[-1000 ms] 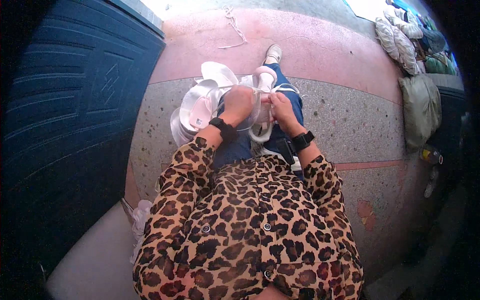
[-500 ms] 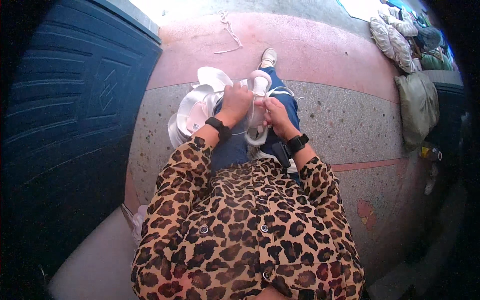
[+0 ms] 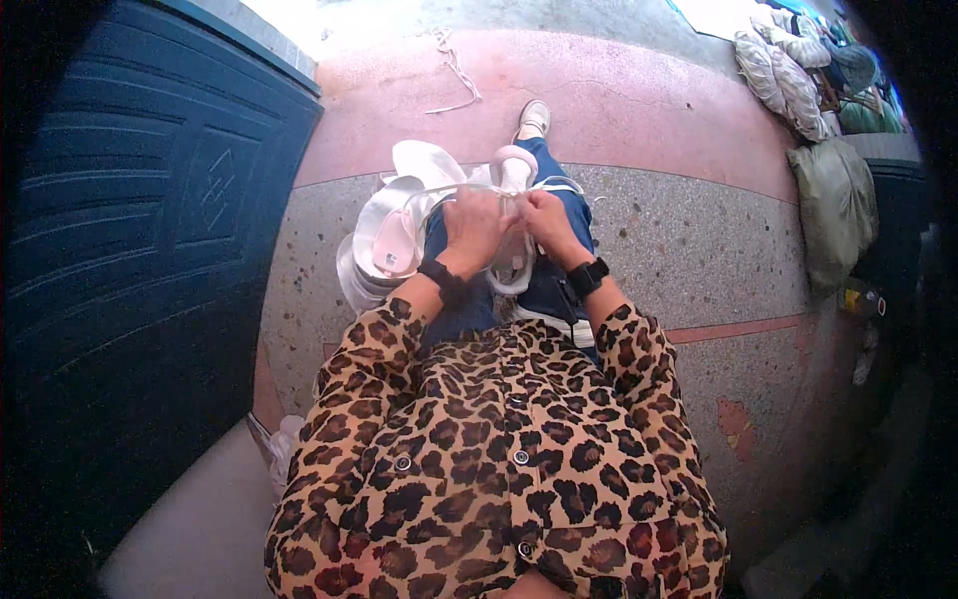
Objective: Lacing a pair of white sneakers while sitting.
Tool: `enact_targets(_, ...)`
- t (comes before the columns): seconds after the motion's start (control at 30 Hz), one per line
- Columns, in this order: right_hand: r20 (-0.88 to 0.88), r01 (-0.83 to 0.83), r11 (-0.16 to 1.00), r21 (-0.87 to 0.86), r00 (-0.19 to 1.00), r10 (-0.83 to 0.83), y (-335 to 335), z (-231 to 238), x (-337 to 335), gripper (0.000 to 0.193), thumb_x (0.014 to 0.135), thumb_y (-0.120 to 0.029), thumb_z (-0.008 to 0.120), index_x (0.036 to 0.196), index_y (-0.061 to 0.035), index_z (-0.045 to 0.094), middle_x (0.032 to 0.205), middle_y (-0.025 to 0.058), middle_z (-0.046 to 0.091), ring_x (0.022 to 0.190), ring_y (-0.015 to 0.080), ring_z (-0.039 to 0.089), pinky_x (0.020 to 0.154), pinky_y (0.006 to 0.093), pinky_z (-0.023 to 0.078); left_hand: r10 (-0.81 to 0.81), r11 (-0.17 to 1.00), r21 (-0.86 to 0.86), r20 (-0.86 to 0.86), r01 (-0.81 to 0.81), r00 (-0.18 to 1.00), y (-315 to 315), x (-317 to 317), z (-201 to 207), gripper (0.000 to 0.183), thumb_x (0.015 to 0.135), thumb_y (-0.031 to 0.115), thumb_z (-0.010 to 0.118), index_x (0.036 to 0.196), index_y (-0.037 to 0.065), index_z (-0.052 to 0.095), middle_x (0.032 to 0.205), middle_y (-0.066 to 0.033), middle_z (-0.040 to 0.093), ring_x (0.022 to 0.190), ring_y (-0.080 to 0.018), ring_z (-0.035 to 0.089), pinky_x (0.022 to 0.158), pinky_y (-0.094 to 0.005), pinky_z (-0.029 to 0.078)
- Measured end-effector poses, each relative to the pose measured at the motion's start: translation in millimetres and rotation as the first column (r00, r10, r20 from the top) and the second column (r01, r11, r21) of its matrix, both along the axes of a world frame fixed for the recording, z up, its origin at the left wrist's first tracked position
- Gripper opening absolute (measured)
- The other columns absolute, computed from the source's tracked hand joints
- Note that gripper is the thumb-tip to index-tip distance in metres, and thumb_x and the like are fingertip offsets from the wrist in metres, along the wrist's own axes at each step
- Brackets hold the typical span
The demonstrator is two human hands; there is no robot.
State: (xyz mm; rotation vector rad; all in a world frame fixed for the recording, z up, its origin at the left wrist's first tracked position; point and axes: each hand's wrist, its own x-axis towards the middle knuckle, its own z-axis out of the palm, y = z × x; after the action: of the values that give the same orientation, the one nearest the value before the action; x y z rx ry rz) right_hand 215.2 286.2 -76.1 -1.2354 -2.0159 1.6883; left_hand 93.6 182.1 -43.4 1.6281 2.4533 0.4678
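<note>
A white shoe (image 3: 512, 262) with a pale pink rim rests on my lap, its opening toward me. Over its middle, the fingers of my left hand (image 3: 473, 228) are closed in a pinch on a white shoelace (image 3: 454, 187), which loops out to the left. Close beside it, my right hand (image 3: 550, 224) pinches the lace at the shoe's right edge; another length of lace curves out past that hand across my jeans. The fingertips of both hands are partly hidden. More white shoes (image 3: 423, 160) lie heaped left of my leg, one showing a pink insole (image 3: 396, 243).
A dark blue panelled door (image 3: 150, 210) stands along the left. One loose white lace (image 3: 459, 82) lies on the pink floor ahead. On the right are a full greenish-grey sack (image 3: 834, 215) and a pile of white bundles (image 3: 778, 75).
My left hand has come down and turned slightly over the shoe, with the lace now arching above it. My right hand's fingers have closed in nearer to it.
</note>
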Motion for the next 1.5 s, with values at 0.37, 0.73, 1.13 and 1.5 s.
enact_targets(0.37,0.417,-0.25,0.859,0.446,0.908,0.048,-20,1,-23,0.035,0.091,-0.035,0.056,0.088,-0.0039,0.071,0.084,0.0227,0.068,0.083,0.0397,0.068,0.075,0.0499,0.053,0.051,0.978,-0.207,0.183,-0.012,0.982,9,-12,-17,0.022,0.085,0.023,0.056,0.094,0.009,0.07,0.104,-0.0121,0.069,0.108,-0.0351,0.056,0.087,-0.0535,0.046)
enact_targets(0.73,0.495,-0.437,0.702,0.563,0.858,0.138,-24,8,-29,0.017,0.086,-0.017,0.057,0.082,-0.0038,0.067,0.08,0.0175,0.07,0.076,0.0357,0.07,0.062,0.0466,0.055,-0.002,0.999,-0.043,0.249,0.013,0.968,4,-24,-22,0.017,0.083,0.023,0.06,0.09,0.011,0.071,0.095,-0.0121,0.069,0.098,-0.0374,0.061,0.079,-0.0514,0.05)
enact_targets(1.13,0.284,-0.667,0.699,0.257,0.744,0.605,-11,61,116,0.014,0.093,-0.024,0.059,0.09,-0.0117,0.064,0.072,0.0095,0.061,0.066,0.0227,0.062,0.06,0.0352,0.045,-0.37,0.885,0.297,-0.016,0.358,0.929,-8,8,22,0.036,0.08,0.013,0.068,0.115,0.013,0.065,0.121,-0.0085,0.058,0.118,-0.031,0.048,0.088,-0.0444,0.043)
enact_targets(1.5,-0.315,0.089,0.971,-0.222,0.936,-0.158,9,89,28,0.03,0.101,-0.031,0.051,0.094,-0.006,0.064,0.067,-0.0047,0.048,0.059,0.0057,0.043,0.053,0.0225,0.034,0.059,0.969,0.098,0.797,-0.225,0.602,2,1,54,0.028,0.096,0.026,0.059,0.1,0.0,0.071,0.077,-0.0108,0.071,0.071,-0.0172,0.067,0.067,-0.0298,0.05)
